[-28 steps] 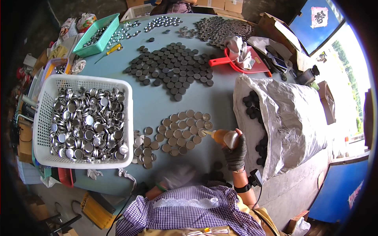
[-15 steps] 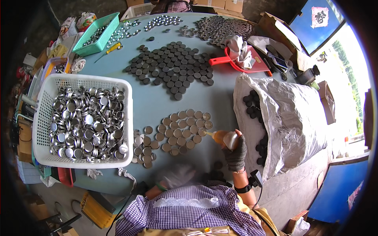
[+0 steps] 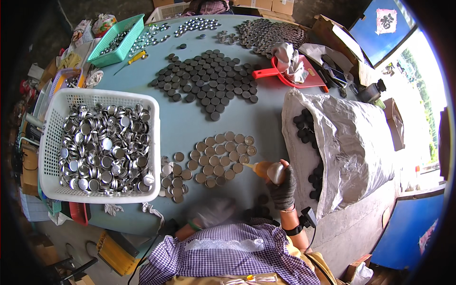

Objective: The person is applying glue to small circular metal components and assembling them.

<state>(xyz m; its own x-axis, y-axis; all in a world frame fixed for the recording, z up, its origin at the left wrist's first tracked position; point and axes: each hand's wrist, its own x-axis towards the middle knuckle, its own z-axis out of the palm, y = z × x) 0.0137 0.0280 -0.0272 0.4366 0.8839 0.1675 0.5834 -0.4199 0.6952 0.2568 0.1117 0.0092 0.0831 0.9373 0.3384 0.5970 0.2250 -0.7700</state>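
My right hand (image 3: 282, 190), in a dark fingerless glove, is closed around a squeeze bottle (image 3: 264, 169) of amber liquid. The bottle's thin nozzle points left, close to the right edge of a cluster of shallow round metal caps (image 3: 214, 160) lying on the blue-grey table (image 3: 190, 126). My left hand (image 3: 214, 212) is a pale smear low at the table's near edge, its fingers not readable. Some dark discs (image 3: 261, 199) lie between the two hands. Farther off spreads a large group of dark round discs (image 3: 209, 78).
A white basket (image 3: 100, 195) heaped with metal caps stands at left. On the right lies a white woven sack (image 3: 354, 142) with black discs at its mouth. Toward the back are a red dustpan (image 3: 311, 76), a green basket (image 3: 128, 50), a yellow screwdriver (image 3: 137, 57) and more small metal parts (image 3: 270, 37).
The bottle's nozzle has drawn back slightly left and down from the rightmost caps, with my right hand shifting a little. My left hand stays blurred in the same place.
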